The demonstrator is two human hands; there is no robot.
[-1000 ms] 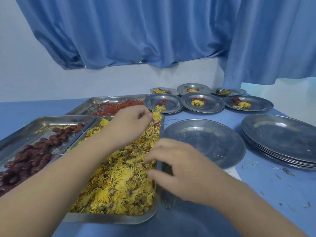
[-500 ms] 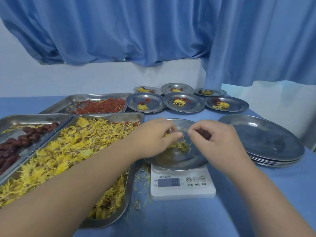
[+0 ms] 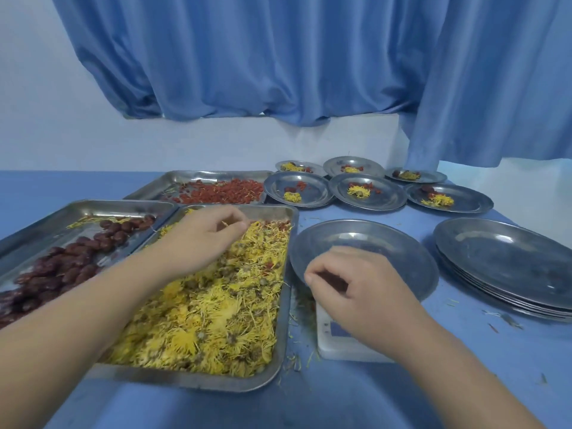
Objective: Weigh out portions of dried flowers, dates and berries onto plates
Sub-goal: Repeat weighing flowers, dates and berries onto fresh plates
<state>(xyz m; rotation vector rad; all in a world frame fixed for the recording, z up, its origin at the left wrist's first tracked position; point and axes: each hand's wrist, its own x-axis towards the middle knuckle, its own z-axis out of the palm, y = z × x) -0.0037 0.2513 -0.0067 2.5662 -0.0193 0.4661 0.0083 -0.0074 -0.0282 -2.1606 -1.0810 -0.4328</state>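
Observation:
A steel tray [image 3: 286,308] heaped with yellow dried flowers [image 3: 216,311] lies in front of me. My left hand [image 3: 201,239] hovers over its far end, thumb and fingertips pinching a few flower strands. Right of the tray, a bare steel plate [image 3: 371,239] sits on a white scale [image 3: 337,345]. My right hand [image 3: 362,289] is over the plate's near rim and hides the scale's display. Its fingers are curled, and I see nothing in them. Dark red dates [image 3: 71,264] fill a tray at left. Red berries [image 3: 223,193] lie in a tray behind.
Several small plates [image 3: 297,190] with flowers, berries and dates stand at the back right. A stack of large bare plates [image 3: 507,261] sits at the right. Loose petals litter the blue table [image 3: 340,394] around the scale. A blue curtain hangs behind.
Both hands were pinching flowers over the plate half a second ago. My left hand has gone back to the flower tray, my right has drawn toward me, and the plate now looks bare.

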